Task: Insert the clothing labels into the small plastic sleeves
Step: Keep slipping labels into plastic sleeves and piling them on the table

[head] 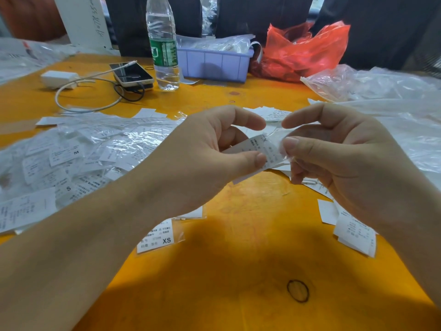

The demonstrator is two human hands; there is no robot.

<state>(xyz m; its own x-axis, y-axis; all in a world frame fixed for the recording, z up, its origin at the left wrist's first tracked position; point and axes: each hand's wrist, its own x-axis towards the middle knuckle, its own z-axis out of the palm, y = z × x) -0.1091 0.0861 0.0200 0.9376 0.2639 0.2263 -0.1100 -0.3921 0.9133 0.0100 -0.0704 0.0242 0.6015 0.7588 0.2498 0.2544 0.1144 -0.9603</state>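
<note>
My left hand (214,149) pinches a white printed clothing label (265,149) between thumb and fingers above the orange table (238,235). My right hand (334,154) pinches a small clear plastic sleeve (285,149) at the label's right end; the label's tip lies at or inside the sleeve mouth. A pile of bagged labels (71,158) covers the table's left side. One sleeved label marked XS (158,236) lies below my left forearm. Loose labels (355,232) lie under my right wrist.
At the back stand a water bottle (163,44), a lavender plastic bin (214,63), a red plastic bag (303,51), a phone (131,74) with charger and cables (59,78). Clear plastic sheeting (393,96) fills the right. A black rubber band (297,290) lies near me.
</note>
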